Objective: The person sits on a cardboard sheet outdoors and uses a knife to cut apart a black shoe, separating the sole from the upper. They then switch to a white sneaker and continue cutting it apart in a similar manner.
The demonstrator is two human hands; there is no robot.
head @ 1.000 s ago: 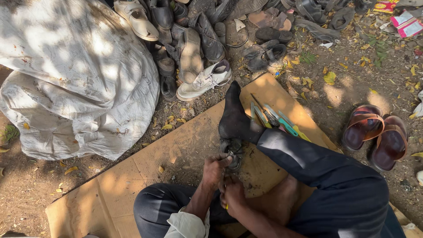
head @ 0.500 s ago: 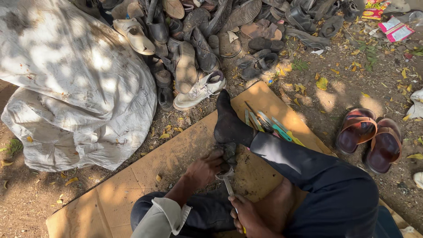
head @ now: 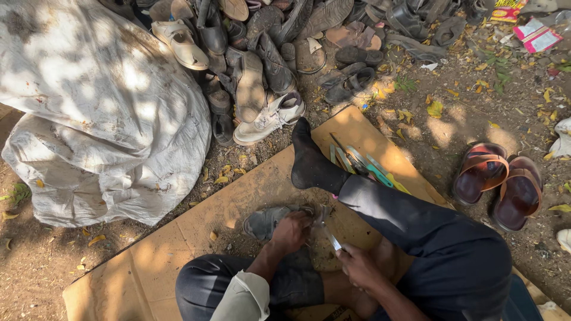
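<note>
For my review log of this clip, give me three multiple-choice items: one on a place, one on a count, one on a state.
1. Where does the grey sandal lie?
A. on the cardboard sheet
B. on the white sack
C. among the piled shoes

2. How many brown sandals lie on the dirt at right?
A. one
B. two
C. four

3. What is the left hand doing?
A. hanging free
B. pressing on the grey sandal
C. lifting a sack

Answers: 1 A, cardboard shows beneath it; 2 B, a pair lies side by side; 3 B, its fingers rest on the sandal.
</note>
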